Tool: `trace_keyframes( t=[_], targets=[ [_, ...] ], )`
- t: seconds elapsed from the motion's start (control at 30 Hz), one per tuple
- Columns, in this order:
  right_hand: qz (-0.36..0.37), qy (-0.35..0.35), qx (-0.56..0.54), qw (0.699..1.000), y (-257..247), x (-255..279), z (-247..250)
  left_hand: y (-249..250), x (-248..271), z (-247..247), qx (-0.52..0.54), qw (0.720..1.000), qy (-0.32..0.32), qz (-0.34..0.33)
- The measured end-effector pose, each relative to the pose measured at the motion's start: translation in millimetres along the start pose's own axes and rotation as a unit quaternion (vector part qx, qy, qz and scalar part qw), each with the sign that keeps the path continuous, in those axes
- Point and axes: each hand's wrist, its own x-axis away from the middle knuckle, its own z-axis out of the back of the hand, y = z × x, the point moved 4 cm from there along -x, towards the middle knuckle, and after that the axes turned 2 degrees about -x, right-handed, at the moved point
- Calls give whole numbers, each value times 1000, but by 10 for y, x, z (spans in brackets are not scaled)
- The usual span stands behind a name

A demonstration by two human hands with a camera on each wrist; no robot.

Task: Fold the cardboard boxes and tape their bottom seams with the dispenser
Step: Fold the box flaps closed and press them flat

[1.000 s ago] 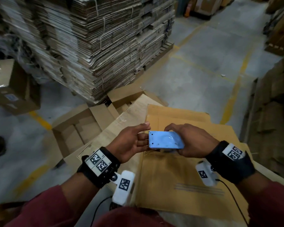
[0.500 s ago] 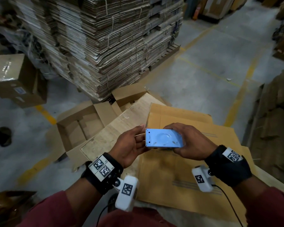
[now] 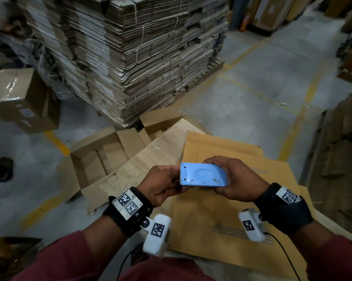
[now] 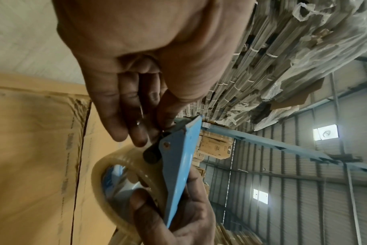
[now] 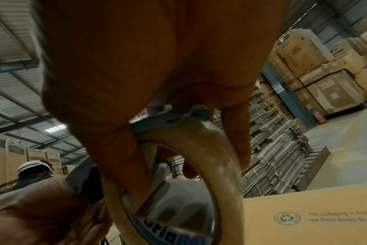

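A blue tape dispenser (image 3: 203,177) with a roll of clear tape (image 4: 115,179) is held above a flat tan cardboard box (image 3: 221,222). My right hand (image 3: 236,177) grips the dispenser's body, fingers curled round the roll (image 5: 201,145). My left hand (image 3: 171,181) is at its toothed end, thumb and fingertips (image 4: 140,137) pinching the loose tape end beside the black roller. In the left wrist view the blue plate (image 4: 178,165) runs down between both hands. The dispenser's underside is hidden in the head view.
An open cardboard box (image 3: 102,159) lies on the floor to the left, beside a pale board (image 3: 150,161). A tall pallet of bundled flat cartons (image 3: 130,57) stands ahead. A taped box (image 3: 23,100) sits far left, more cardboard (image 3: 341,159) at right. A helmeted person (image 5: 35,167) stands nearby.
My left fingers went from straight against the toothed edge to curled and pinching there. Both hands and the dispenser stayed above the flat box while my view tilted slightly.
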Motion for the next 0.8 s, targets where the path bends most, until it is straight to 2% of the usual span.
trace_keyframes(
  t=[0.23,0.53,0.7,0.8],
  targets=[
    [-10,-47,100,994,-60,9,-22,198,-61,202,-117,987,77,-82],
    [-49,-73,145,986,11,163,169,238,-137,171,-129,988,57,-66],
    [-53,-84,160,982,44,210,194,215,-179,188,-110,991,58,-51],
    [-38,-115,176,977,72,253,193,167,-236,189,-104,992,58,-51]
  ],
)
